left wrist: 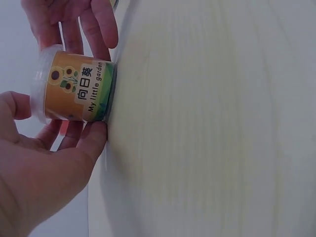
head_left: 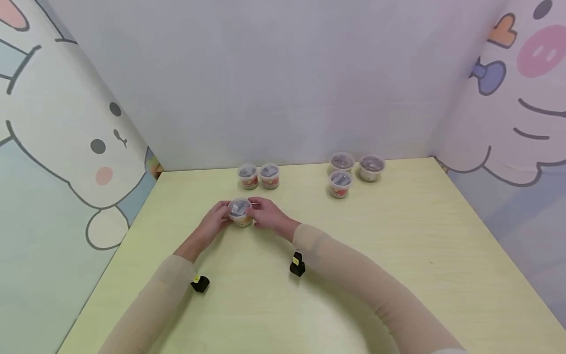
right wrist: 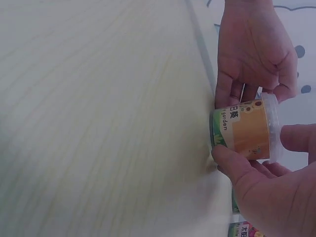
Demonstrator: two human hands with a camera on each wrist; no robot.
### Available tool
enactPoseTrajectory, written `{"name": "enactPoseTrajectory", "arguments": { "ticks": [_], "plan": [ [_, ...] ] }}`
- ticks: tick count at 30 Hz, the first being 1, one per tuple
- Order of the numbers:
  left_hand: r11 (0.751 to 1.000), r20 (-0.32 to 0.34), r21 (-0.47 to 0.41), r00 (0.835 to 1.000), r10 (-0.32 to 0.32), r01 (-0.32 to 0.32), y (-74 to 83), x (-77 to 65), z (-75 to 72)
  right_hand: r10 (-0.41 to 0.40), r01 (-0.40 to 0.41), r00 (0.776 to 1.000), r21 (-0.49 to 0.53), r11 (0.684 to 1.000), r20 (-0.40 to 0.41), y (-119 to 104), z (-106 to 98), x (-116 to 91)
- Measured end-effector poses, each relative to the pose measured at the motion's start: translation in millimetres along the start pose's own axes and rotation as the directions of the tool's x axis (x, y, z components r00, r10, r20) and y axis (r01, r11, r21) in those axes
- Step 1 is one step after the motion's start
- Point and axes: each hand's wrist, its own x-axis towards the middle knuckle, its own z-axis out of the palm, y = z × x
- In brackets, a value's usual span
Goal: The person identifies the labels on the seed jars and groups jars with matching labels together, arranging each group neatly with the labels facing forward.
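Observation:
A small lidded plastic cup (head_left: 241, 220) stands on the table between the two hands. Its orange label (left wrist: 74, 89) shows sunflowers and the words "My little garden"; dark contents show through the clear lid (right wrist: 272, 126). My left hand (head_left: 215, 221) grips the cup's left side, thumb up near the lid and fingers around the wall. From the other side my right hand (head_left: 270, 216) holds it, the thumb at the lid edge and a fingertip low by the base. The cup's far side is partly hidden by fingers.
Two similar cups with red labels, one left (head_left: 248, 177) and one right (head_left: 269, 176), stand behind the held cup. Farther right is a group: a red-labelled cup (head_left: 340, 184) and two paler ones (head_left: 371, 168). Small black blocks (head_left: 297, 264) sit beside the sleeves. Printed cloth walls surround the table (head_left: 420, 255).

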Motion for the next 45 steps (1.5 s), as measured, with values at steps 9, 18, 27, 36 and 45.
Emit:
{"name": "enactPoseTrajectory", "arguments": {
  "ticks": [9, 18, 27, 36, 45],
  "plan": [
    [1.000, 0.023, -0.012, 1.000, -0.021, 0.021, 0.4, -2.7, -1.6, 0.010, -0.011, 0.999, -0.028, 1.000, -0.047, 0, 5, 2],
    [0.999, 0.047, 0.030, 0.999, -0.012, 0.010, 4.9, -5.7, -2.8, -0.067, 0.046, 0.986, -0.136, 0.990, -0.151, -3, 17, 0],
    [0.998, 0.045, 0.069, 0.999, -0.002, -0.001, 5.8, -4.2, -5.6, -0.036, 0.032, 0.998, -0.067, 0.997, -0.058, -3, 10, 0],
    [0.994, 0.055, 0.107, 0.998, -0.014, 0.008, 6.3, -0.9, -6.1, -0.012, 0.011, 1.000, -0.030, 0.999, -0.018, 1, 3, 3],
    [0.957, -0.016, 0.291, 1.000, 0.024, -0.018, 16.5, -0.5, -1.7, -0.215, 0.206, 0.976, -0.199, 0.958, -0.023, 8, -6, -7]
  ]
}}
